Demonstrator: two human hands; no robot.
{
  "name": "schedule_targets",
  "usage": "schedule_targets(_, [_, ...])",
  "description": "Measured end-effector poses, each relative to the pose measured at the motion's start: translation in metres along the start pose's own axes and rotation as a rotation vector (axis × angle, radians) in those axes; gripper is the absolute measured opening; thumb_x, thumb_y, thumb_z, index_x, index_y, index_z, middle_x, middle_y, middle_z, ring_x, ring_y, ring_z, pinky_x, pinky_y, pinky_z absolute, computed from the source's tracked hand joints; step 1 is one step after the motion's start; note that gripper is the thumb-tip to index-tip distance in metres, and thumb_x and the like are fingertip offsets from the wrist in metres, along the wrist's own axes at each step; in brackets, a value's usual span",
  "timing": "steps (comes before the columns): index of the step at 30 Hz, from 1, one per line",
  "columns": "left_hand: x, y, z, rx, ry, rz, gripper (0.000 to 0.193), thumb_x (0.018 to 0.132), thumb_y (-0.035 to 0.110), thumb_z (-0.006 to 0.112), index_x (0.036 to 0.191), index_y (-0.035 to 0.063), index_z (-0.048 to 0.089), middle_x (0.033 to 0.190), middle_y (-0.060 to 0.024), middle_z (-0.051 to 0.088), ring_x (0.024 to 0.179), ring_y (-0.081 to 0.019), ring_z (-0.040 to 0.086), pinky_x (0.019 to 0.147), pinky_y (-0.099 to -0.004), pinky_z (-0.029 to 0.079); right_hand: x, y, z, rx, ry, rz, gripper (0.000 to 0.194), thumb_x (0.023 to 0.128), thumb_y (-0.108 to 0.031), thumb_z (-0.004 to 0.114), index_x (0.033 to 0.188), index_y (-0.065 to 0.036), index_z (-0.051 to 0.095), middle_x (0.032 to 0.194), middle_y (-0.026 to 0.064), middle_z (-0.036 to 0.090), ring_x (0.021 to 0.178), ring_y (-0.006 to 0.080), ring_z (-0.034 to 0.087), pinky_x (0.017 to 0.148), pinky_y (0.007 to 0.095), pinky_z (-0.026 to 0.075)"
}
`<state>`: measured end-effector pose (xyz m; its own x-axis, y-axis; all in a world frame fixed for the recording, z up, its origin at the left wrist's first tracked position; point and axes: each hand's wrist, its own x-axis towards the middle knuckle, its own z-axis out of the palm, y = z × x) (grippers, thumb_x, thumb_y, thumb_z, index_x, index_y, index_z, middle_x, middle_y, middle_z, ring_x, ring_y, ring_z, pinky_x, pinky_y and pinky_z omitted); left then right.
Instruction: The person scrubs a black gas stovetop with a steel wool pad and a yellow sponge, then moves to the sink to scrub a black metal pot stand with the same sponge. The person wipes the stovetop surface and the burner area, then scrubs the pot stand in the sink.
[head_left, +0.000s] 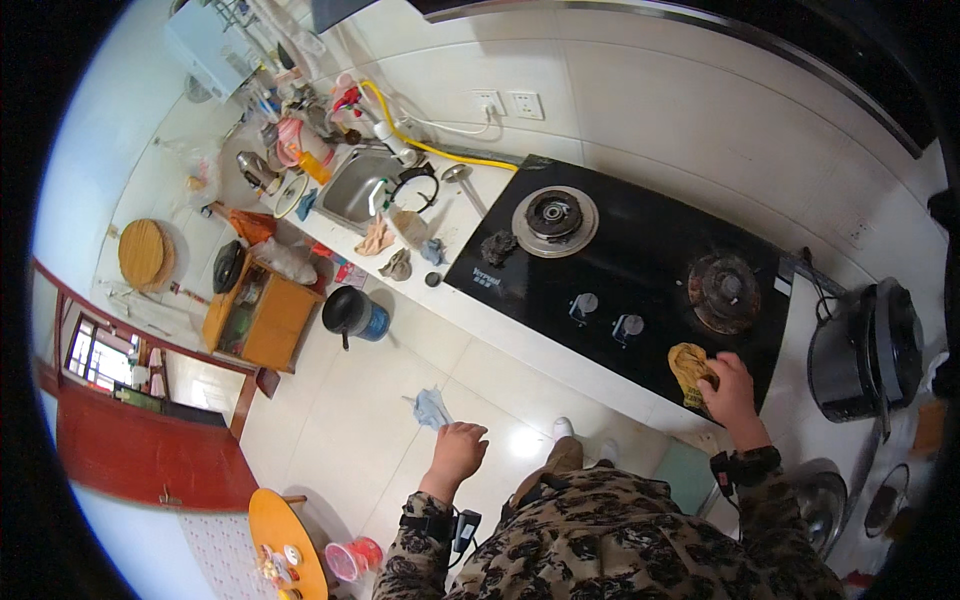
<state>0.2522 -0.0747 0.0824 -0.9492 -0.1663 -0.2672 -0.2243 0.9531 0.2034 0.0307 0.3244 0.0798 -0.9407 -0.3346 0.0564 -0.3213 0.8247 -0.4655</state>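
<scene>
My right hand (727, 394) grips the edge of a crumpled yellow cloth (688, 371) with dark printing. The cloth lies over the front right of a black glass gas cooktop (637, 225), in front of the dirty right burner (724, 292). My left hand (459, 454) is above the floor in front of the counter, its fingers curled. A light blue cloth (431, 409) shows just beyond its fingertips; I cannot tell if the hand touches it. The left burner (555, 217) has a metal ring around it, and a dark scouring pad (498, 247) lies beside it. Two knobs (628, 327) are at the front.
A black pot (855, 352) stands right of the cooktop. On the left, the counter holds a ladle (465, 187), a black pan support (416, 189), rags (375, 236) and a steel sink (360, 184). A black pan (343, 307) sits on a blue bucket (369, 322) on the floor.
</scene>
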Motion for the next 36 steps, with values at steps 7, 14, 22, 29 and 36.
schedule_targets(7, [-0.016,-0.003,0.003,0.02,-0.006,-0.105,0.024,0.081,0.025,0.057,0.1,0.0129,0.064,0.101,-0.0053,0.064,0.101,-0.0245,0.055,0.087,-0.0406,0.039,-0.002,0.019,-0.002,0.128,0.047,-0.07,0.028,0.082,-0.012,0.06,0.108,-0.002,0.055,0.109,0.016,0.049,0.096,0.0334,0.052,0.078,0.0456,0.046])
schedule_targets(14, [-0.04,-0.008,0.008,0.002,-0.023,-0.205,0.025,0.081,0.025,0.057,0.101,0.0121,0.064,0.102,-0.0078,0.064,0.101,-0.026,0.055,0.087,-0.041,0.04,0.007,0.003,0.0,0.174,0.052,-0.171,0.026,0.08,-0.006,0.06,0.104,0.001,0.055,0.106,0.017,0.05,0.093,0.0335,0.053,0.077,0.045,0.045])
schedule_targets(22, [-0.078,-0.017,0.021,-0.015,0.019,-0.3,0.025,0.08,0.025,0.058,0.1,0.0113,0.064,0.1,-0.0084,0.064,0.101,-0.0256,0.056,0.087,-0.0412,0.04,0.018,-0.025,0.012,0.157,0.009,-0.249,0.027,0.076,-0.005,0.063,0.101,0.001,0.057,0.104,0.016,0.053,0.094,0.0335,0.053,0.078,0.0427,0.046])
schedule_targets(29, [-0.078,-0.057,0.016,-0.043,0.031,-0.318,0.025,0.081,0.026,0.057,0.1,0.0115,0.064,0.099,-0.008,0.065,0.1,-0.0262,0.057,0.086,-0.0412,0.04,0.029,-0.063,0.026,0.141,0.003,-0.219,0.026,0.078,-0.011,0.063,0.103,-0.003,0.059,0.104,0.0137,0.054,0.094,0.0325,0.053,0.084,0.0435,0.041])
schedule_targets(36, [-0.056,-0.142,0.014,-0.099,0.061,-0.27,0.026,0.08,0.027,0.058,0.1,0.0111,0.065,0.099,-0.0096,0.065,0.099,-0.0274,0.057,0.086,-0.0415,0.041,0.047,-0.132,0.062,0.103,-0.015,-0.199,0.027,0.08,-0.016,0.06,0.104,-0.005,0.06,0.106,0.0131,0.054,0.098,0.033,0.051,0.087,0.0455,0.038])
